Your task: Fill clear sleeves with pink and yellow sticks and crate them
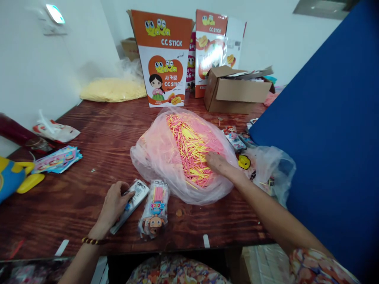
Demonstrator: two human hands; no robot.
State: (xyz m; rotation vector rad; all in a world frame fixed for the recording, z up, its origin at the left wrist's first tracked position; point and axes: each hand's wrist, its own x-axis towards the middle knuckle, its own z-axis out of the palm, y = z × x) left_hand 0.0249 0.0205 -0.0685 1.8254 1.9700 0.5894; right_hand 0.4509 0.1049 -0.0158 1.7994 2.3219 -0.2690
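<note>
A large clear plastic bag [156,146], open at the top, holds a heap of thin pink and yellow sticks [189,150]. My right hand [217,162] reaches into the right side of the heap, its fingertips partly hidden among the sticks. At the lower left, my left hand [117,199] has its thumb and fingers closed on a stack of clear packets [137,193] lying on the table. Just right of that stack lies a clear packet [156,201] with pink sticks and a cartoon face.
Printed cartons [166,59] and an open brown box [239,92] stand at the back. A blue panel [325,130] borders the right side. Printed cards [59,159], a blue and yellow toy [12,179] and a tissue pack [59,131] lie left on the table [97,134].
</note>
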